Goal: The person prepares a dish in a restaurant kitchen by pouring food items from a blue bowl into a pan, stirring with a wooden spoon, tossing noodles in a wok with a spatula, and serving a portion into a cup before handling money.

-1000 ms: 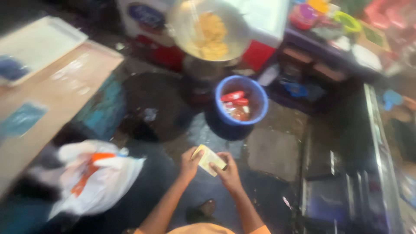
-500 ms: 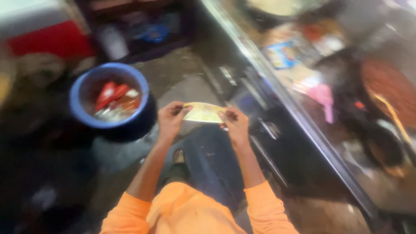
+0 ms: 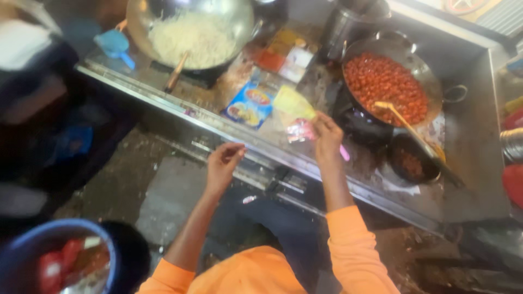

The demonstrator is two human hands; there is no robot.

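Right hand: fingers pinching a yellow packet, lifting it over the steel counter. Left hand: hanging loosely curled, holding nothing, beside the counter edge. Wok of white rice and pan of red pieces sitting beyond.

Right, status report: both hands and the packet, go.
Right hand pinching yellow packet above the steel counter. Left hand empty, at the counter edge. Blue-yellow packet and pink wrapper lie below.
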